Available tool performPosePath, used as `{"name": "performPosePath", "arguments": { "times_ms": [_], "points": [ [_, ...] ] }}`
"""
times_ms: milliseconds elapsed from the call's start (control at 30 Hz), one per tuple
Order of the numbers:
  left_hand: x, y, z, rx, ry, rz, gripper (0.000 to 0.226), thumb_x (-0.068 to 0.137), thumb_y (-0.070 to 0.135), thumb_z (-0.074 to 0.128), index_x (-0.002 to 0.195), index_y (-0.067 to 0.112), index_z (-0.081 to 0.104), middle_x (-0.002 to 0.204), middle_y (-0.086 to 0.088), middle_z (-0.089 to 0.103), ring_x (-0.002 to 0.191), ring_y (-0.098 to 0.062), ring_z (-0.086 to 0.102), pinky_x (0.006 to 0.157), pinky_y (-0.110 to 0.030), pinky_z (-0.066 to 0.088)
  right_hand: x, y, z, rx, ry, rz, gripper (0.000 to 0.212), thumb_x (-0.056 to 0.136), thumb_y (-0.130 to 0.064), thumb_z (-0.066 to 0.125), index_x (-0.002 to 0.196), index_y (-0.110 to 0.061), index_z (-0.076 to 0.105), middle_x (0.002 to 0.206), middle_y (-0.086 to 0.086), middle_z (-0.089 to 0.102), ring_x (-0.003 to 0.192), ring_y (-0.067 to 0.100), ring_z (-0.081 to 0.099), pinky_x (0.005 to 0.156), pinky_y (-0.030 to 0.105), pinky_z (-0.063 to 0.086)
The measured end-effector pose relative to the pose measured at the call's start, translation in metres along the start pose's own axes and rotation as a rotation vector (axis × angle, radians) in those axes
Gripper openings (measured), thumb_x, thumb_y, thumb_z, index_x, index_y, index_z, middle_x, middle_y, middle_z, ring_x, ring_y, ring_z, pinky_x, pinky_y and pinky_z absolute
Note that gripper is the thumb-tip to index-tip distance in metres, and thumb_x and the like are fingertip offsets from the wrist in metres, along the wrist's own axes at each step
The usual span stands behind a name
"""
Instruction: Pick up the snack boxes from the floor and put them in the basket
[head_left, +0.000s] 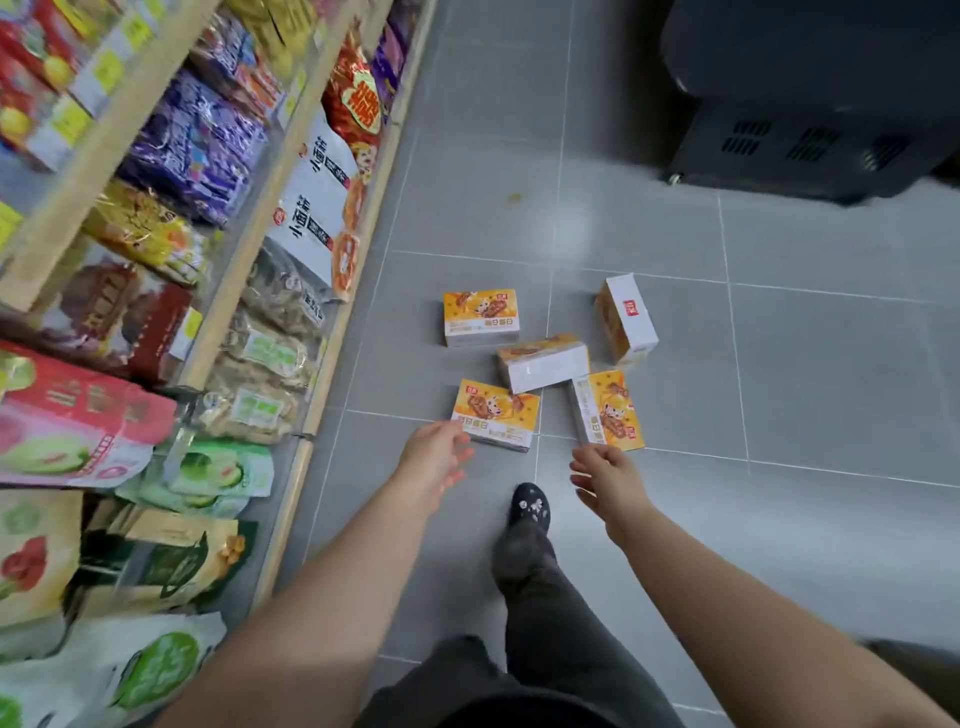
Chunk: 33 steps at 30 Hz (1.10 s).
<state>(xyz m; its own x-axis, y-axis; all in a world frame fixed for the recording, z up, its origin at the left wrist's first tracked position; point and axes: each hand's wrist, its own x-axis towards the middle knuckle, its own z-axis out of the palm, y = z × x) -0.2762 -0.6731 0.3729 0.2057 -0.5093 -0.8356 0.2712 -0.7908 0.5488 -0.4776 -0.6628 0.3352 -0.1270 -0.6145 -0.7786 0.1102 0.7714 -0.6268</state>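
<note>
We see five snack boxes scattered on the grey tiled floor: a far-left box, a far-right box lying tilted, a middle box, a near-left box and a near-right box. Our left hand reaches out, its grip loosely open and empty, just beside the near-left box. Our right hand, fingers half curled and empty, is just below the near-right box. Snack shelves line the left.
</note>
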Motion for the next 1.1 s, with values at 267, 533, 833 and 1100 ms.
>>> {"name": "performPosePath", "arguments": {
  "times_ms": [267, 533, 833, 1100],
  "points": [
    [0.123, 0.063, 0.055, 0.029, -0.019, -0.09, 0.015, 0.098, 0.019, 0.045, 0.085, 0.02, 0.053, 0.09, 0.001, 0.06, 0.078, -0.012, 0.061, 0.094, -0.034, 0.041, 0.137, -0.084, 0.003, -0.036, 0.043, 0.041, 0.018, 0.089, -0.025, 0.063, 0.1, -0.015, 0.053, 0.085, 0.004, 0.059, 0.069, 0.015, 0.056, 0.063, 0.024, 0.045],
    [0.286, 0.049, 0.094, 0.171, -0.06, -0.21, 0.018, 0.099, 0.026, 0.045, 0.112, 0.018, 0.054, 0.105, 0.0, 0.061, 0.093, -0.015, 0.06, 0.085, -0.03, 0.044, 0.297, -0.071, 0.016, -0.078, 0.139, 0.007, 0.027, 0.085, -0.031, 0.067, 0.102, -0.019, 0.049, 0.086, 0.002, 0.057, 0.078, 0.02, 0.056, 0.071, 0.031, 0.046],
    [0.505, -0.029, 0.143, 0.268, -0.025, -0.143, 0.027, 0.093, 0.032, 0.042, 0.108, 0.017, 0.059, 0.107, -0.006, 0.061, 0.102, -0.025, 0.058, 0.093, -0.04, 0.05, 0.496, -0.003, 0.025, -0.205, 0.329, -0.094, 0.057, 0.088, -0.036, 0.064, 0.137, -0.014, 0.044, 0.128, 0.001, 0.05, 0.109, 0.018, 0.048, 0.089, 0.03, 0.037],
    [0.686, -0.065, 0.184, 0.376, 0.026, -0.11, 0.067, 0.072, 0.056, 0.037, 0.118, 0.012, 0.058, 0.104, -0.01, 0.068, 0.091, -0.033, 0.066, 0.087, -0.048, 0.054, 0.623, 0.024, 0.014, -0.342, 0.347, -0.11, 0.075, 0.09, -0.046, 0.057, 0.149, -0.012, 0.026, 0.153, 0.009, 0.033, 0.138, 0.03, 0.035, 0.111, 0.041, 0.031]
  ]
}}
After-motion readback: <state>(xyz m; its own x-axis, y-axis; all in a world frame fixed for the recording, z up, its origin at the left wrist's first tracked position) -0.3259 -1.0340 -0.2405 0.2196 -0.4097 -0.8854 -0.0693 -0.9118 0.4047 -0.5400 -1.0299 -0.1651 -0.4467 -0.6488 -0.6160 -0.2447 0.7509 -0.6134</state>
